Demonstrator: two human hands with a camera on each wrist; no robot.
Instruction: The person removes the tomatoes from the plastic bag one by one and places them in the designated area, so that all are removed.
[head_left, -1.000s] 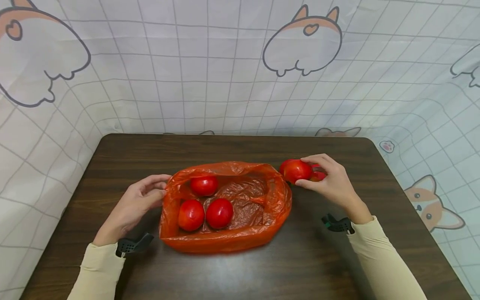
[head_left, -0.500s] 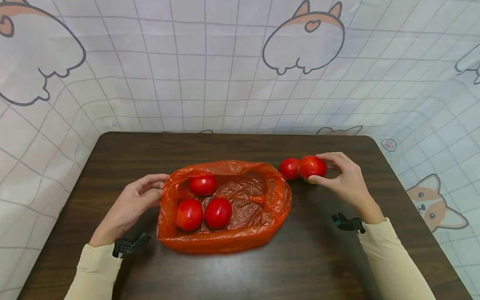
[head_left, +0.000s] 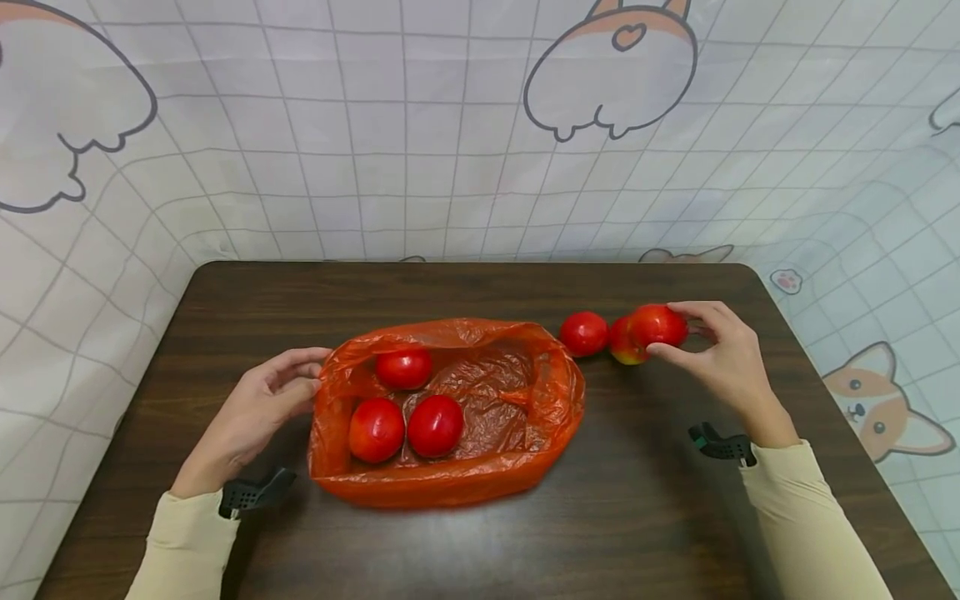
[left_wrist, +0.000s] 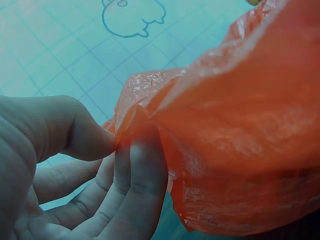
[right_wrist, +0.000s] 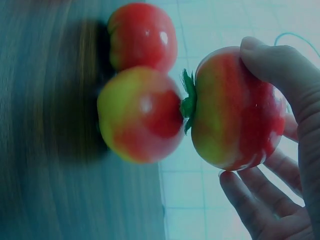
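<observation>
An orange-red plastic bag (head_left: pixel 517 467) stands with its mouth wide on the table, and three red tomatoes, one of them the front-middle tomato (head_left: pixel 435 426), lie inside at its left. My left hand (head_left: pixel 251 417) pinches the bag's left rim between thumb and fingers, as the left wrist view shows. To the right of the bag, my right hand (head_left: pixel 723 358) holds a red tomato (right_wrist: pixel 235 110) with a green calyx, raised off the table. Beside the held tomato lie a red tomato (head_left: pixel 584 334) and a yellow-and-red tomato (right_wrist: pixel 142 115), close together.
Everything stands on a dark wooden table (head_left: pixel 480 550). A white gridded cloth (head_left: pixel 420 150) with cartoon corgis hangs behind and beside it. Each wrist wears a black strapped device (head_left: pixel 723 442).
My right hand has moved right with the tomato, away from the bag, bringing the two tomatoes behind it into fuller view. The left hand stays at the bag's rim.
</observation>
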